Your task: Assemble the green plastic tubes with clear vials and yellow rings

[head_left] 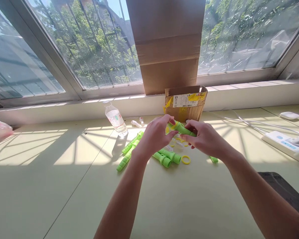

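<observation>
My right hand (204, 137) is closed round a light green plastic tube (188, 130), held tilted above the table. At the tube's left end is a yellow ring (174, 126), pinched between the thumb and fingers of my left hand (159, 132). Below my hands lie more green tubes with threaded ends (166, 161), partly behind my left forearm. Next to them rests a loose yellow ring (185, 160). Several other yellow rings and clear plastic tubes (179, 142) lie under the held tube, partly hidden by my hands. More green pieces (131, 146) lie to the left.
A water bottle (116, 119) stands at the back left, near small white pieces (137, 123). An open cardboard box (185, 103) is against the window ledge. A power strip (286, 141) with cables is on the right, and a dark flat object (284, 189) lies nearer.
</observation>
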Demonstrator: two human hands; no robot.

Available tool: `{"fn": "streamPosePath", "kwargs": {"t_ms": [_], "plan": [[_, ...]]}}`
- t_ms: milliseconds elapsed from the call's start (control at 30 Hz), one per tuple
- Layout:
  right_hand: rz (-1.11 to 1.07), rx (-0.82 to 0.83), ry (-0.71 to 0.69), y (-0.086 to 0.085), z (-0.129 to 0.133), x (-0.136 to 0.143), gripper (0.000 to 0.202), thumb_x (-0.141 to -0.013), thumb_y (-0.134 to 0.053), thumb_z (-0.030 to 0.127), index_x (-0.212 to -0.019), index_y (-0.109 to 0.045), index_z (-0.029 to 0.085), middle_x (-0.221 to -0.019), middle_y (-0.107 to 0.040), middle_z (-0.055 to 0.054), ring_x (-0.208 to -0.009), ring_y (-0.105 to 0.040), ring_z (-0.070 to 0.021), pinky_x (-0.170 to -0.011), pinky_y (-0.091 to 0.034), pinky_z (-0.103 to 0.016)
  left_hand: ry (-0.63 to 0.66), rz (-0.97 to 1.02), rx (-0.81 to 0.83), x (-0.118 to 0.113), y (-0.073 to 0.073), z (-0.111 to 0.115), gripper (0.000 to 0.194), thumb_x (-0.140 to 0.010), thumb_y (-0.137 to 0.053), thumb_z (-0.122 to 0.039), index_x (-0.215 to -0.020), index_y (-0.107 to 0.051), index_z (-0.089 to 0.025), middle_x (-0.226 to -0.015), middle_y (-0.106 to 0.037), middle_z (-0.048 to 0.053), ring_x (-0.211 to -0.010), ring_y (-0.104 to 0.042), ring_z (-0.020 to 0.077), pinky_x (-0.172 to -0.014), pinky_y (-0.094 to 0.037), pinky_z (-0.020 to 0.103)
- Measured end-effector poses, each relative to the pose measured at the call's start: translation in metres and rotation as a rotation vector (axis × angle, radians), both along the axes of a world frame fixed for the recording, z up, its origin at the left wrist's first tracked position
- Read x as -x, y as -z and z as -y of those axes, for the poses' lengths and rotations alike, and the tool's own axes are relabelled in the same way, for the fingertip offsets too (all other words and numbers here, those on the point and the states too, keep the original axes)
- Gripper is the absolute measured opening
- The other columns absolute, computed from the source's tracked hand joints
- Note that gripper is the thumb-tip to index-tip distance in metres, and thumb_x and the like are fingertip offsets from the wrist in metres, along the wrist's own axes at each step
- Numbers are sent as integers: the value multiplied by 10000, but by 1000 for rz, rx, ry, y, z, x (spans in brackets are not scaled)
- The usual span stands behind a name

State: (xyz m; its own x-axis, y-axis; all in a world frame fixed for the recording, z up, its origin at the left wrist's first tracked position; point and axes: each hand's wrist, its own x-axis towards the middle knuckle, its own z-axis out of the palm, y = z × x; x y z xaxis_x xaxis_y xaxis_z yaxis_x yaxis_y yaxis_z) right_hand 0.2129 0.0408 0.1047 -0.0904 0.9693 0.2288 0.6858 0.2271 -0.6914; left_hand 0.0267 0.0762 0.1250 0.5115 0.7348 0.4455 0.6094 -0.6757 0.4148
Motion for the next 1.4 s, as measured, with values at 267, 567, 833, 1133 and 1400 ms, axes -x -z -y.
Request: {"fn": "streamPosePath", "kwargs": {"t_ms": [267, 567, 833, 1133, 1400], "plan": [[65, -22, -8, -4, 0, 1, 209, -811, -525, 412, -753, -572, 217, -656, -554, 7, -587, -461, -129, -508, -329, -244, -16, -26, -16, 0, 0, -1, 192, -784, -621, -246, -948, -522, -240, -1083, -640, -7, -927, -619, 187, -789, -500, 338], [102, -64, -8, -6, -1, 3, 230, -845, -470, 397, -797, -592, 208, -682, -593, -11, -608, -479, -141, -574, -344, -264, -20, 3, -53, -3, 0, -1, 131, -826, -567, -234, -947, -519, -234, -1071, -647, -3, -916, -618, 172, -798, -486, 334], [31, -84, 74, -5, 2, 4, 228, -726, -608, 389, -862, -522, 228, -735, -596, 1, -610, -495, -139, -528, -354, -253, -34, 18, -44, -3, 0, 0, 118, -837, -560, -260, -944, -519, -235, -1054, -656, 1, -884, -636, 187, -800, -480, 356], [18, -45, 30, -7, 3, 5, 158, -795, -534, 374, -779, -551, 219, -772, -604, -12, -624, -520, -140, -536, -363, -257, -33, 10, -50, -2, 0, 0, 209, -791, -621, -240, -969, -511, -242, -1060, -646, -9, -923, -624, 191, -798, -488, 348], [67, -91, 40, -6, 1, 5, 288, -850, -467, 464, -791, -590, 210, -727, -598, -23, -616, -501, -145, -560, -357, -262, -33, 15, -35, -3, -2, 1, 108, -838, -558, -270, -925, -506, -234, -1094, -643, 7, -912, -623, 184, -756, -502, 331]]}}
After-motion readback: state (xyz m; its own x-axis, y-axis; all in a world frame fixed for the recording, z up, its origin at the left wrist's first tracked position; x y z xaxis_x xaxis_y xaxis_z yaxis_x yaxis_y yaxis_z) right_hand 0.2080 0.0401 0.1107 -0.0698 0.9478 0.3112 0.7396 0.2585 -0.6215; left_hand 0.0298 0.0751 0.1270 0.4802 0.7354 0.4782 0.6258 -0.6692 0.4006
